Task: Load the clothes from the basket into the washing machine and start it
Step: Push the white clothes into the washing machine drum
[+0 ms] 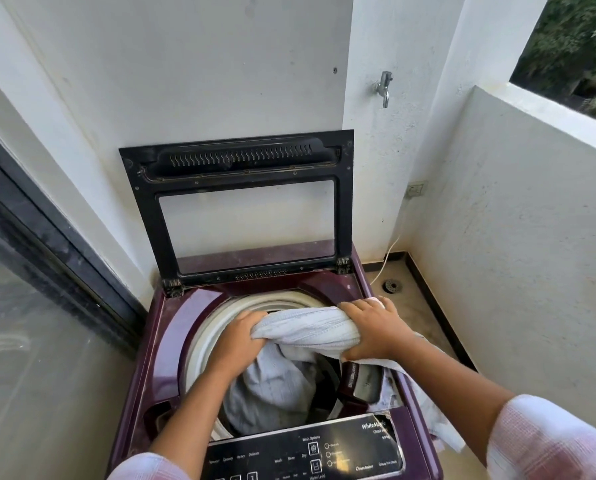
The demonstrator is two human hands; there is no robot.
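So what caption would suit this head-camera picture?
Both hands, left and right, push a pale cloth into the open maroon washing machine.

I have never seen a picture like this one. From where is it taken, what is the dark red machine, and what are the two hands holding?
The single picture comes from a camera worn on the person's head, looking down at their own arms. The maroon top-loading washing machine stands with its black-framed glass lid raised against the wall. The left hand and the right hand both grip one pale striped white cloth over the round drum opening; part of it trails over the machine's right edge. More pale laundry already lies inside the drum. The black control panel is nearest the person.
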